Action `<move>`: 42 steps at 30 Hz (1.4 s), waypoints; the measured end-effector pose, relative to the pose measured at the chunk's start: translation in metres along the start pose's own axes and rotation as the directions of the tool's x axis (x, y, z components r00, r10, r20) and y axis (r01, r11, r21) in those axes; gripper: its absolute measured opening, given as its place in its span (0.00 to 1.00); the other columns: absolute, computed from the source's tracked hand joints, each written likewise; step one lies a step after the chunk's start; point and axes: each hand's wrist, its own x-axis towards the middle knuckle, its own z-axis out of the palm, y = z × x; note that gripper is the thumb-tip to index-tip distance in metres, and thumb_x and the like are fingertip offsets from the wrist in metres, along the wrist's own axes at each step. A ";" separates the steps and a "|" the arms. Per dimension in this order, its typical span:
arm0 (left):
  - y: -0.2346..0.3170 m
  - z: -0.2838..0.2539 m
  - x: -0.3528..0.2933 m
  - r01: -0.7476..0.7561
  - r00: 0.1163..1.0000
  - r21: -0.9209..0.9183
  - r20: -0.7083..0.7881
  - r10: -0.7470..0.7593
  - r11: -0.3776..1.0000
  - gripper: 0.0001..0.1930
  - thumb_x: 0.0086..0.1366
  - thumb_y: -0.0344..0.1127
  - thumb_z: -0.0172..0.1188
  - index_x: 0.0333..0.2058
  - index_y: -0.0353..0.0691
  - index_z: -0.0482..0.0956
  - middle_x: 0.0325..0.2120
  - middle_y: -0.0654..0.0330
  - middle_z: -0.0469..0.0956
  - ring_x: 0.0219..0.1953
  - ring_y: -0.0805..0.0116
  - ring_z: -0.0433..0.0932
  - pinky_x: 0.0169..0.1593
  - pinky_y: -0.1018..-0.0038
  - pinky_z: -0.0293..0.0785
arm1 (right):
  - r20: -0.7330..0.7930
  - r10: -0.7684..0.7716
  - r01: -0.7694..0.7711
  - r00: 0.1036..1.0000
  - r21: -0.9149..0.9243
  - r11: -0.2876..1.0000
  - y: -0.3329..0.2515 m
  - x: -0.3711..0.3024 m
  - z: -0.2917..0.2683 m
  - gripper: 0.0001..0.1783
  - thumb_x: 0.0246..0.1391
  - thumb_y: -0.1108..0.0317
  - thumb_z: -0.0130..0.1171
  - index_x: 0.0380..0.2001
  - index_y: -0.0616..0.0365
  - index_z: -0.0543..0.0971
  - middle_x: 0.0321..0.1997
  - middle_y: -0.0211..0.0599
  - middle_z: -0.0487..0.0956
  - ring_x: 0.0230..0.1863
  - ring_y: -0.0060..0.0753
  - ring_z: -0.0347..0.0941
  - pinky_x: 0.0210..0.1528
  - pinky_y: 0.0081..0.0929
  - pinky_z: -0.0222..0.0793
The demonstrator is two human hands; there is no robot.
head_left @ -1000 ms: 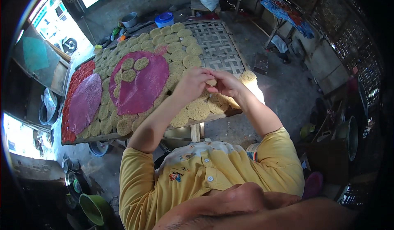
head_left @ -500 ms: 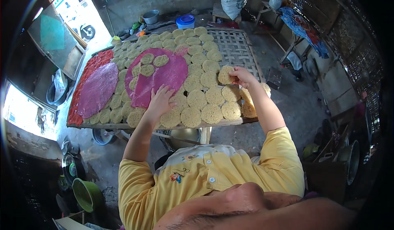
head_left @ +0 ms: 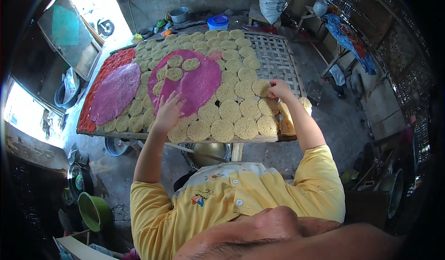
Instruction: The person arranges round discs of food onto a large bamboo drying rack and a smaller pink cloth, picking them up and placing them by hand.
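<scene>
A woven bamboo rack [head_left: 273,58] in front of me bears rows of pale, grainy round rice crackers [head_left: 245,128]. In the pinched fingers of my right hand [head_left: 281,89] is the edge of one rice cracker [head_left: 261,88], at the right end of a row beside bare weave. My left hand [head_left: 168,113] rests with spread fingers at the near-left edge of a magenta round sheet [head_left: 197,81], holding nothing. A few small crackers [head_left: 190,64] lie on that sheet. Left of it lies a lighter pink round sheet [head_left: 115,90].
Red crackers [head_left: 95,100] line the rack's left end. Below its front edge stands a wide metal basin [head_left: 206,153]. A blue lidded tub [head_left: 218,22] and a white sack [head_left: 273,2] are behind the rack. A green basin [head_left: 94,212] is on the floor at left.
My left hand has slid leftward over the crackers to the edge of the magenta sheet. My right hand keeps its pinch on the cracker, nearly in place. The whole view has shifted slightly.
</scene>
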 end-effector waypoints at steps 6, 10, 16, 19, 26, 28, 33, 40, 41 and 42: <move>-0.036 0.006 -0.004 -0.071 0.990 0.005 -0.118 0.071 0.997 0.18 0.51 0.28 0.48 0.44 0.44 0.70 0.50 0.59 0.64 0.55 0.65 0.59 0.56 0.63 0.53 | -0.446 -0.427 0.214 0.786 -0.452 0.866 -0.016 -0.020 0.001 0.12 0.38 0.66 0.53 0.30 0.57 0.76 0.30 0.39 0.74 0.34 0.37 0.71 0.36 0.29 0.66; -0.032 -0.006 0.002 -0.034 0.996 -0.071 -0.084 0.029 0.997 0.17 0.50 0.23 0.45 0.40 0.42 0.72 0.44 0.56 0.69 0.48 0.62 0.67 0.50 0.70 0.62 | -0.328 -0.468 0.394 0.821 -0.268 0.879 -0.053 -0.049 0.036 0.15 0.39 0.61 0.54 0.32 0.54 0.76 0.30 0.37 0.75 0.33 0.34 0.71 0.36 0.28 0.66; -0.029 -0.034 0.017 -0.006 0.965 -0.333 -0.248 -0.082 0.943 0.15 0.49 0.22 0.49 0.38 0.38 0.73 0.37 0.51 0.73 0.39 0.56 0.72 0.42 0.70 0.68 | 0.018 -0.753 0.706 0.658 -0.361 0.609 -0.110 -0.096 0.156 0.32 0.39 0.55 0.58 0.49 0.53 0.65 0.49 0.42 0.65 0.51 0.43 0.59 0.49 0.35 0.58; -0.032 -0.057 0.033 0.024 0.932 -0.420 -0.318 -0.172 0.907 0.14 0.49 0.23 0.52 0.38 0.37 0.74 0.33 0.51 0.75 0.36 0.55 0.74 0.40 0.69 0.69 | -0.075 -0.837 0.707 0.542 -0.498 0.503 -0.132 -0.092 0.190 0.39 0.37 0.55 0.59 0.54 0.51 0.59 0.52 0.43 0.61 0.49 0.43 0.59 0.48 0.37 0.59; -0.043 -0.075 0.052 0.100 0.922 -0.448 -0.294 -0.252 0.889 0.14 0.50 0.25 0.53 0.39 0.39 0.74 0.32 0.52 0.76 0.34 0.59 0.76 0.39 0.71 0.70 | -0.120 -0.844 0.574 0.522 -0.683 0.452 -0.162 -0.033 0.188 0.23 0.38 0.69 0.50 0.44 0.53 0.69 0.39 0.39 0.69 0.42 0.37 0.64 0.43 0.34 0.63; -0.047 -0.073 0.046 0.104 0.913 -0.466 -0.306 -0.271 0.879 0.14 0.50 0.26 0.54 0.39 0.40 0.74 0.32 0.52 0.76 0.34 0.61 0.76 0.38 0.72 0.71 | -0.123 -0.913 0.659 0.390 -0.655 0.370 -0.177 -0.020 0.172 0.10 0.39 0.71 0.47 0.29 0.55 0.73 0.31 0.36 0.72 0.38 0.36 0.66 0.38 0.32 0.65; -0.027 -0.081 0.016 -0.057 0.914 -0.689 -0.326 -0.240 0.722 0.14 0.51 0.30 0.57 0.38 0.38 0.74 0.29 0.53 0.77 0.30 0.67 0.77 0.34 0.76 0.71 | 0.026 -0.980 0.723 0.196 -0.679 0.127 -0.180 -0.033 0.115 0.09 0.41 0.70 0.46 0.26 0.57 0.74 0.32 0.35 0.73 0.40 0.37 0.67 0.37 0.31 0.66; -0.051 -0.024 -0.053 0.082 0.940 -0.538 -0.239 -0.245 0.839 0.14 0.49 0.34 0.59 0.37 0.38 0.75 0.34 0.54 0.74 0.35 0.61 0.74 0.38 0.72 0.69 | 0.444 -0.653 0.753 0.614 -0.578 0.314 -0.083 -0.059 0.057 0.13 0.37 0.76 0.49 0.29 0.55 0.77 0.34 0.40 0.74 0.40 0.39 0.69 0.39 0.32 0.65; -0.057 -0.014 -0.056 0.118 0.938 -0.446 -0.243 -0.247 0.887 0.15 0.49 0.35 0.59 0.37 0.38 0.75 0.36 0.53 0.74 0.37 0.60 0.73 0.40 0.70 0.68 | 0.430 -0.598 0.710 0.676 -0.596 0.375 -0.084 -0.058 0.053 0.13 0.36 0.77 0.49 0.29 0.56 0.78 0.33 0.41 0.75 0.39 0.40 0.69 0.39 0.32 0.66; -0.062 -0.005 -0.055 0.131 0.935 -0.448 -0.241 -0.260 0.885 0.14 0.49 0.36 0.59 0.36 0.38 0.75 0.37 0.53 0.73 0.39 0.59 0.72 0.41 0.67 0.67 | 0.416 -0.537 0.662 0.734 -0.613 0.432 -0.088 -0.056 0.053 0.13 0.35 0.77 0.50 0.28 0.57 0.78 0.32 0.42 0.75 0.38 0.42 0.70 0.39 0.32 0.66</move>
